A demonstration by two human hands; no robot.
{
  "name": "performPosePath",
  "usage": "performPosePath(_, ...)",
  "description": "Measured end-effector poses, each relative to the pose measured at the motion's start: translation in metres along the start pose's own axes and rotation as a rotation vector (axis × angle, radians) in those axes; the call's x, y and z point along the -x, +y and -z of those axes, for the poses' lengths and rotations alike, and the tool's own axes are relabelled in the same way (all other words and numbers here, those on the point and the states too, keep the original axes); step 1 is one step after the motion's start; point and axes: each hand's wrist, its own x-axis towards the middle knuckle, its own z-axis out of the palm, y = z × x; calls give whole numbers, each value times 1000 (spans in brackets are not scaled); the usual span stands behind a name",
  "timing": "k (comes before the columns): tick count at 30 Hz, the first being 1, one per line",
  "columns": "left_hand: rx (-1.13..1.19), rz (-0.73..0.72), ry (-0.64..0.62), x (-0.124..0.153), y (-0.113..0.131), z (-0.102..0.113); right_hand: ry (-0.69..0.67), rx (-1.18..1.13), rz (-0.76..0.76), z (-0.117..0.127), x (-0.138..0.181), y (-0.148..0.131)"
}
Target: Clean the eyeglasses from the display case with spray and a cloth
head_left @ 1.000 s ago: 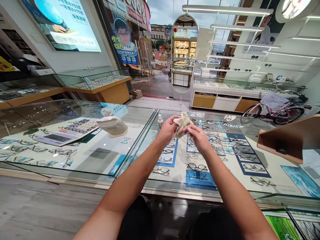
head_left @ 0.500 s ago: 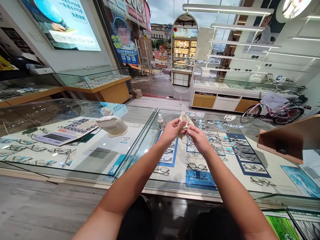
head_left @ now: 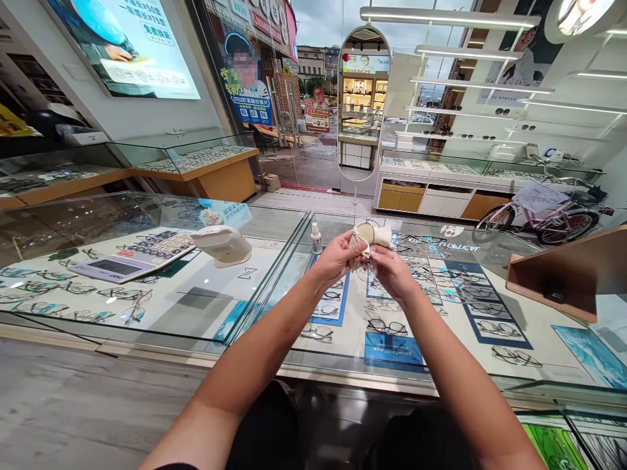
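Both my hands are raised above a glass display counter (head_left: 274, 274) filled with spectacles. My left hand (head_left: 337, 256) is closed on a small cream cloth (head_left: 373, 235), which is bunched between both hands. My right hand (head_left: 389, 269) pinches the cloth from the other side; a thin-framed pair of glasses seems to sit inside the cloth, mostly hidden. A small white spray bottle (head_left: 316, 237) stands on the glass just left of my left hand.
A calculator (head_left: 132, 256) and a white rounded device (head_left: 223, 245) rest on the left counter. A wooden stand (head_left: 563, 277) is at the right. Beyond are an oval mirror (head_left: 362, 104), wall shelves, more display cases and a pink bicycle (head_left: 539, 215).
The cloth has been worked between my fingers, from loosely spread to more tightly bunched, and now sticks out to the right. Both hands stay in nearly the same place.
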Motion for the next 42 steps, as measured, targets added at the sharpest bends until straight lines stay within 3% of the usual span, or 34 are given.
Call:
performPosePath(4,-55,13,-10,-1,-1,4,-47,33,-4,1,-1,4)
performPosePath(9,-183,-70,25,-4,-4,5,-99,135,32,2,-1,7)
performPosePath(13,-217,-76,-36,-3,2,8,-145,151,42,3,1,5)
performPosePath(17,-169,-59,-106,-1,9,10,-56,111,47,5,-1,0)
performPosePath(25,-197,-144,-2,-4,-2,6,-84,163,7,6,-3,12)
performPosePath(34,-444,-263,56,1,7,8,-89,144,-4,2,1,14)
performPosePath(42,-225,-23,-117,1,10,8,4,-13,-24,5,-4,6)
